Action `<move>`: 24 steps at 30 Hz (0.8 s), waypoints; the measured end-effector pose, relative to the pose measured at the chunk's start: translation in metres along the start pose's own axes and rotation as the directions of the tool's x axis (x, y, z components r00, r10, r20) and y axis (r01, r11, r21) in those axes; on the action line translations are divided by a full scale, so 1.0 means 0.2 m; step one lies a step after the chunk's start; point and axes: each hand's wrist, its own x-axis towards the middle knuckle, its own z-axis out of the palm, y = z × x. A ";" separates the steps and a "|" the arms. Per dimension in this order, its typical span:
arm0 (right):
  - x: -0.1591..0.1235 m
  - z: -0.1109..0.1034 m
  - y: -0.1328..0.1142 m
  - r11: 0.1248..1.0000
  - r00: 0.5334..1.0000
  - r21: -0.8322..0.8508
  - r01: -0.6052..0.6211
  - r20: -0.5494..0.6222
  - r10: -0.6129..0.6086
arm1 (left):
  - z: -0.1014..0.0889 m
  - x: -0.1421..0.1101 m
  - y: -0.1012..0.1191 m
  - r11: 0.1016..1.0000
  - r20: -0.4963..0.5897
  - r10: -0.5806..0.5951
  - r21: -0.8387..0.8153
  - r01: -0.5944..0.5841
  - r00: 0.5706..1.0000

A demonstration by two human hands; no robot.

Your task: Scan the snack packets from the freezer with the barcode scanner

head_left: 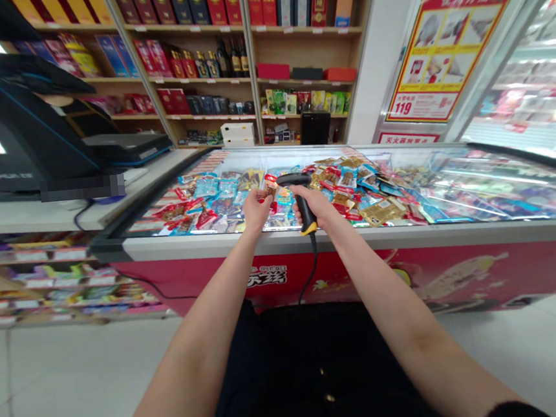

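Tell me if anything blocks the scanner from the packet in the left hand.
Nothing visible does. The scanner in the right hand sits close beside the packet pinched in the left hand, with nothing between them; the freezer's glass top lies below both.

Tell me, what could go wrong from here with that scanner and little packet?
The small packet pinched in the left hand might slip and vanish among the similar packets in the chest freezer. The barcode scanner in the right hand could tug or snag on its dangling cord.
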 end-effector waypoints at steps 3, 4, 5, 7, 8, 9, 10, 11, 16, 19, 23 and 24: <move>0.01 -0.01 0.01 1.000 1.000 0.010 0.005 0.011 -0.005 | 0.00 0.00 -0.01 1.000 0.000 0.000 0.001 0.000 1.000; 0.02 -0.01 0.01 1.000 1.000 0.014 0.006 0.015 -0.006 | 0.00 0.00 -0.01 1.000 0.001 -0.001 0.003 0.001 1.000; 0.02 -0.01 0.01 1.000 1.000 0.017 0.007 0.018 -0.007 | 0.00 0.01 -0.01 1.000 0.003 -0.002 0.007 0.002 1.000; 0.02 -0.01 0.02 1.000 1.000 0.018 0.008 0.022 -0.008 | 0.00 0.01 -0.01 1.000 0.007 -0.002 0.016 0.002 1.000; 0.02 -0.01 0.02 1.000 1.000 0.016 0.008 0.020 -0.008 | 0.01 0.01 -0.01 1.000 0.009 -0.001 0.019 0.001 1.000; 0.02 -0.01 0.02 1.000 1.000 0.014 0.008 0.019 -0.008 | 0.01 0.01 -0.01 1.000 0.009 -0.001 0.021 0.001 1.000; 0.01 -0.01 0.01 1.000 1.000 0.013 0.007 0.018 -0.008 | 0.01 0.01 -0.01 1.000 0.008 -0.002 0.021 0.002 1.000; 0.01 -0.01 0.01 1.000 1.000 0.012 0.007 0.013 -0.007 | 0.01 0.01 -0.01 1.000 0.007 -0.003 0.019 0.003 1.000; -0.02 -0.01 0.00 1.000 1.000 0.020 0.014 0.005 -0.014 | 0.01 0.02 -0.02 1.000 -0.009 0.001 -0.002 -0.001 1.000; -0.03 -0.01 -0.01 1.000 1.000 0.018 0.024 0.017 -0.025 | 0.01 0.03 -0.03 1.000 -0.027 0.003 -0.017 -0.003 1.000; -0.05 -0.01 -0.02 1.000 1.000 0.010 0.021 0.007 -0.021 | 0.01 0.05 -0.02 1.000 -0.033 -0.005 -0.022 0.005 0.999; -0.06 -0.01 -0.03 1.000 1.000 0.009 0.022 0.001 -0.022 | 0.02 0.05 -0.02 1.000 -0.032 -0.010 -0.016 0.010 0.999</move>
